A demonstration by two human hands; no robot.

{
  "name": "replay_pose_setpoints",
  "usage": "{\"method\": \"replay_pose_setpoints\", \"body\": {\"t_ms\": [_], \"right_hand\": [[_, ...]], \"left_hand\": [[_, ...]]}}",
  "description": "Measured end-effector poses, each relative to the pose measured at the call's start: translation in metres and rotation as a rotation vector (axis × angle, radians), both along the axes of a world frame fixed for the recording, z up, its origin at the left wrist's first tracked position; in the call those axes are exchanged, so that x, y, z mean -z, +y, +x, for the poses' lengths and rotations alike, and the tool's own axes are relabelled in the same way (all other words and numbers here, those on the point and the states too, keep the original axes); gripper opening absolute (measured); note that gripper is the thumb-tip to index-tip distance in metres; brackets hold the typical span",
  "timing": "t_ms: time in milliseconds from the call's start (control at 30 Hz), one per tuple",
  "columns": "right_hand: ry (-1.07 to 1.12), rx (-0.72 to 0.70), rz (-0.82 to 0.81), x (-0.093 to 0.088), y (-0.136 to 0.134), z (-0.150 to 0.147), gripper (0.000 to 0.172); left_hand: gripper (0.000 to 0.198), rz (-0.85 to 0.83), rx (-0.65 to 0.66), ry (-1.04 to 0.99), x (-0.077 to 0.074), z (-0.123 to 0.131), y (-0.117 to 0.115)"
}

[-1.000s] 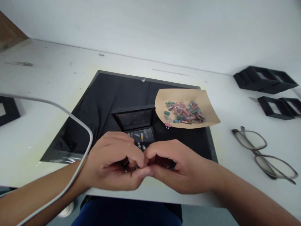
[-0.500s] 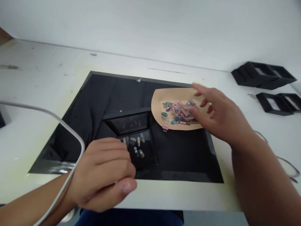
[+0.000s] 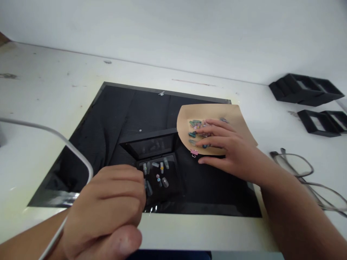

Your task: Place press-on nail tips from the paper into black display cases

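Note:
My right hand (image 3: 226,142) lies with fingers spread over a pile of press-on nails (image 3: 194,123), teal, green and pink, on a tan sheet (image 3: 238,122); its palm covers much of the pile. My left hand (image 3: 111,206) is closed in a fist at the lower left, and whatever its fingers may hold is hidden. Beside that fist stands a black hinged case (image 3: 177,180), its windowed lid (image 3: 151,145) tilted up. Several clear and decorated nails (image 3: 162,167) lie spread inside the case. A pink binder clip (image 3: 194,153) sits at the sheet's near edge.
A black mat (image 3: 217,187) lies beneath the case and sheet on the white table (image 3: 54,72). Black frames (image 3: 306,88) sit at the right, with eyeglasses (image 3: 295,164) closer to me. A white cable (image 3: 62,135) runs over my left forearm.
My right hand has come down and left onto the nail pile, its fingers spreading. My left fist has shifted slightly down and left, showing more nails in the case. The view has moved a little.

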State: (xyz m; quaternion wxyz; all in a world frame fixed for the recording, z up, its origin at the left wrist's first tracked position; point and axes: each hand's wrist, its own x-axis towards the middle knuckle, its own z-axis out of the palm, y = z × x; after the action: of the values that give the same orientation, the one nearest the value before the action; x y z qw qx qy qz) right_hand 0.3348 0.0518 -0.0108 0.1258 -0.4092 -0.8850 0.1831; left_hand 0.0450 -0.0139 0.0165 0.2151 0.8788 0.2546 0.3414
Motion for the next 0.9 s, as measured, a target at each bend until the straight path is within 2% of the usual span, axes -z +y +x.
{"method": "replay_pose_setpoints", "body": {"t_ms": [100, 267, 367, 500, 700, 800, 900], "right_hand": [[0.021, 0.014, -0.011, -0.001, 0.001, -0.001, 0.020], [0.052, 0.003, -0.042, -0.005, 0.001, 0.000, 0.010], [0.140, -0.002, -0.040, -0.007, 0.000, 0.000, 0.009], [0.231, -0.014, -0.135, -0.009, -0.002, -0.002, 0.011], [0.274, -0.061, -0.160, -0.017, -0.004, -0.002, 0.004], [0.278, -0.077, -0.152, -0.019, -0.004, 0.000, 0.009], [0.317, -0.072, -0.212, -0.019, -0.003, 0.001, 0.007]], "left_hand": [[0.040, -0.088, 0.061, -0.025, 0.003, -0.003, -0.001], [0.041, -0.096, 0.022, -0.128, 0.011, -0.007, -0.005], [0.044, -0.103, 0.003, -0.130, 0.010, -0.007, -0.007], [0.041, -0.130, 0.035, -0.060, 0.007, -0.005, -0.007], [0.040, -0.119, 0.048, -0.029, 0.004, -0.009, -0.004], [0.040, -0.112, 0.071, -0.012, 0.004, -0.010, -0.003], [0.041, -0.104, 0.064, -0.016, 0.004, -0.008, -0.003]]}}
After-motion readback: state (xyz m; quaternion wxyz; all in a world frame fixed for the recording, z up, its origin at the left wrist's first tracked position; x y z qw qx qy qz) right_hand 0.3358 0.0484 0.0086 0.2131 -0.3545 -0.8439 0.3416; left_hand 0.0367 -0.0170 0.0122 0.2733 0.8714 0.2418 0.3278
